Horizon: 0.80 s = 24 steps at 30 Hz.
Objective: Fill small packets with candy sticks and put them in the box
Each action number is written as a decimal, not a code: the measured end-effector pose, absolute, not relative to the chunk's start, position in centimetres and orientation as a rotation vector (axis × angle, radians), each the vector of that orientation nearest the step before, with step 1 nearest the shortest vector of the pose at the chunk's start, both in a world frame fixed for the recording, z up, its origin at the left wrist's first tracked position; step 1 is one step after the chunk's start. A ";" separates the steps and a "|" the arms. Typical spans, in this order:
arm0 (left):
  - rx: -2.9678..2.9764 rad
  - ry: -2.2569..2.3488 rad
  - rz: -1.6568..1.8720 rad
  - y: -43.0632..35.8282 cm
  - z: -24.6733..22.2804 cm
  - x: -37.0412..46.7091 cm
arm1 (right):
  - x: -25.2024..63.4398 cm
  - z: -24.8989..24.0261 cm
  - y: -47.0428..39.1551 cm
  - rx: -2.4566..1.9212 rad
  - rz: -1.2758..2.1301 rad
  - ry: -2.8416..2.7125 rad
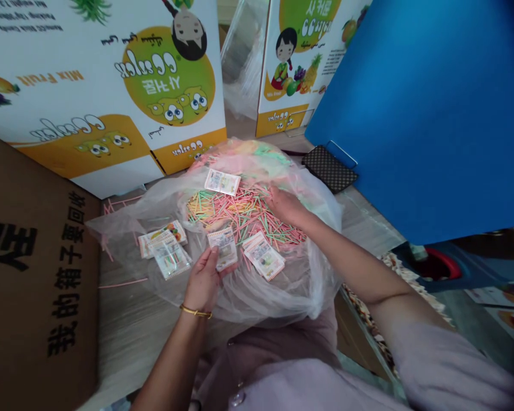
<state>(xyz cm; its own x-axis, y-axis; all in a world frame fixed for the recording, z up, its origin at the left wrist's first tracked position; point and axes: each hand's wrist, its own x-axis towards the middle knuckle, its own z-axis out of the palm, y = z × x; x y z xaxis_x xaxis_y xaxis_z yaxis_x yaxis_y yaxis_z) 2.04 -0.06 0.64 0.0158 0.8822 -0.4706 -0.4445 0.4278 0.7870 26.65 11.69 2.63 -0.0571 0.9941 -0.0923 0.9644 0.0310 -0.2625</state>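
My left hand (205,279), below a gold bracelet-like band at the wrist, pinches a small printed packet (223,249) by its lower left side. My right hand (281,204) reaches into a pile of thin pink, green and yellow candy sticks (244,214); its fingertips are among the sticks, and what they hold is too small to tell. The sticks lie in a large clear plastic bag (325,274), spread open. One packet (223,181) rests on the back of the pile. More packets lie at its right front (263,256) and on the plastic at the left (171,257).
White printed cartons (132,103) stand behind the bag, with a brown cardboard box (34,274) at the left. A blue panel (428,125) rises at the right. A dark checkered pouch (329,168) lies beside the bag. Loose pink sticks (122,282) are at the left.
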 end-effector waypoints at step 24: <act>0.429 1.143 1.166 2.8 0.2 2.7 | 26.4 5.2 10.4 -2.147 0.503 -2.070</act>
<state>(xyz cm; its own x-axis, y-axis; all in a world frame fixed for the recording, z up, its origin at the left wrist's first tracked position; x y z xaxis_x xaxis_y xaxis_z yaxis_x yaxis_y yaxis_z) 2.70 2.77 0.23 -0.0444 0.8782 -0.4763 -0.4936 0.3952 0.7747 26.42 10.40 5.23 0.0116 0.9878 -0.1554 0.9489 -0.0599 -0.3098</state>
